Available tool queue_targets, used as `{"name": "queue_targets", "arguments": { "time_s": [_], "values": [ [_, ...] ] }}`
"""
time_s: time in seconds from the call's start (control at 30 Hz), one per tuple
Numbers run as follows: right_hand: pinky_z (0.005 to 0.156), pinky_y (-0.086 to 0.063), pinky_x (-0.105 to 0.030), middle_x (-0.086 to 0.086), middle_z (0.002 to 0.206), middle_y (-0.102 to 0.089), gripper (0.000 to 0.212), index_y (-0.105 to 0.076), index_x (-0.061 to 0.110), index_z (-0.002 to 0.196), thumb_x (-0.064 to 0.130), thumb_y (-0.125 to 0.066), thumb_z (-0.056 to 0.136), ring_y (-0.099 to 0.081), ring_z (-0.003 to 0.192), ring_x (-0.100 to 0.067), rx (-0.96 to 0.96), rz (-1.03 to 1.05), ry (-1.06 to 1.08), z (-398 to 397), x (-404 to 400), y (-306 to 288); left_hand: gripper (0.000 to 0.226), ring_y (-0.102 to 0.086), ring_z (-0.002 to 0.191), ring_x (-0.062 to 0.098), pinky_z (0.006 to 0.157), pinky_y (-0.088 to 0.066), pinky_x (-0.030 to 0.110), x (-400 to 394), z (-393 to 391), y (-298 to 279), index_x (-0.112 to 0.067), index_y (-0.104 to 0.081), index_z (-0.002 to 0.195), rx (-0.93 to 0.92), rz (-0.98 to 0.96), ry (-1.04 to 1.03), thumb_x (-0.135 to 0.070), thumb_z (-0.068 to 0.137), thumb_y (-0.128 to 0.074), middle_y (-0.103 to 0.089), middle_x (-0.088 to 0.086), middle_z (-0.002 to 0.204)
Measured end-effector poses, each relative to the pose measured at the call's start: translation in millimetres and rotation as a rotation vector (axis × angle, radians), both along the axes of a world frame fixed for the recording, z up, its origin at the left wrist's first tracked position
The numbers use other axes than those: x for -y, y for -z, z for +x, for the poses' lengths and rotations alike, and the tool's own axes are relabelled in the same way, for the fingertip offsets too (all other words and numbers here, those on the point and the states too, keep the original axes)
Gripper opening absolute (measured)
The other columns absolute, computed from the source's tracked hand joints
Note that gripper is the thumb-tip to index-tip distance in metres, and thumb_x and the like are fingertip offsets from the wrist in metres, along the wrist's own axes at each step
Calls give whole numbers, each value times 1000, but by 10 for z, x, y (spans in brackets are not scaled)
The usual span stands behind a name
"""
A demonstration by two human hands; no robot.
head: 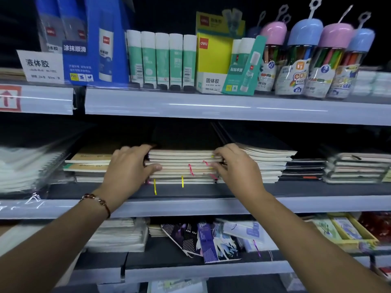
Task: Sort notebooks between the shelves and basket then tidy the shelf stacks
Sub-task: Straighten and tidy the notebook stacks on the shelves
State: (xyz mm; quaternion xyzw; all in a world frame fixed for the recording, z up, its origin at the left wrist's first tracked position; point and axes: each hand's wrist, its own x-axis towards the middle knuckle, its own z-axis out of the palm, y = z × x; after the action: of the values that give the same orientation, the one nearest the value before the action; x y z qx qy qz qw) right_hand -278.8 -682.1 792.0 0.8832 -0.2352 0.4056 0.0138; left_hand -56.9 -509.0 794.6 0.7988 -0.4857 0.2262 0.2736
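A stack of notebooks (pixel 183 167) lies on the middle shelf (pixel 190 205), between other stacks. Its left end is gripped by the left hand (pixel 129 166), fingers curled over the top; its right end is pinched by the right hand (pixel 234 166).
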Motion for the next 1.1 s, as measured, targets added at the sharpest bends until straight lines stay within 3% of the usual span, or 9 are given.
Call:
{"name": "queue_targets", "arguments": {
  "time_s": [0.1,0.17,0.3,0.4,0.57,0.87,0.97,1.1],
  "values": [
    [57,-38,-27,7,104,-58,24,-63,23,110,21,-72,87,-59,89,-18,-27,-46,-14,10,80,3,56,-58,97,37,85,-40,42,9,0,9,-19,-64,126,-3,-7,-32,-48,79,-77,-71,12,97],
    [58,-43,-30,4,105,-57,27,-62,21,111,20,-73,86,-59,93,-22,-30,-62,-34,10,105,14,57,-57,97,37,83,-37,41,-1,-20,17,-18,-63,125,32,36,-63,-52,80,-74,-71,12,100],
    [69,-51,-35,-2,112,-54,59,-57,19,123,43,-81,75,-53,99,-22,-95,-64,-53,4,66,90,81,-54,98,32,81,-33,40,-9,-72,4,-22,-55,128,90,172,-89,-69,66,-75,-67,6,106],
    [75,-51,-35,-6,110,-54,71,-57,16,125,43,-86,67,-54,95,-25,-101,-161,-28,30,86,134,82,-54,97,31,76,-29,38,4,-68,-15,-21,-55,126,113,198,-121,-67,63,-78,-66,8,103],
    [69,-50,-36,-7,104,-53,65,-58,16,119,36,-89,66,-54,85,-26,-28,-191,-26,122,145,179,76,-53,95,35,78,-32,42,88,-85,24,-16,-59,122,107,159,-174,-61,64,-80,-67,11,100],
    [74,-49,-37,-8,108,-53,66,-57,15,123,30,-89,67,-53,91,-27,8,-167,-22,129,125,224,76,-50,99,31,81,-34,42,62,-91,128,-20,-57,125,101,107,-164,-61,66,-79,-66,6,104],
    [80,-50,-38,-6,111,-52,66,-56,16,124,29,-89,68,-52,96,-26,-11,-115,-1,132,80,218,75,-49,102,28,85,-36,41,1,-105,157,-21,-48,135,126,97,-99,-60,75,-73,-63,3,110],
    [90,-48,-40,-7,123,-48,64,-54,16,128,25,-86,73,-49,107,-27,15,14,96,156,-121,226,73,-48,118,27,99,-39,43,-339,-64,247,-22,-35,147,19,-42,-11,-52,87,-64,-55,5,128]
  ]
}}
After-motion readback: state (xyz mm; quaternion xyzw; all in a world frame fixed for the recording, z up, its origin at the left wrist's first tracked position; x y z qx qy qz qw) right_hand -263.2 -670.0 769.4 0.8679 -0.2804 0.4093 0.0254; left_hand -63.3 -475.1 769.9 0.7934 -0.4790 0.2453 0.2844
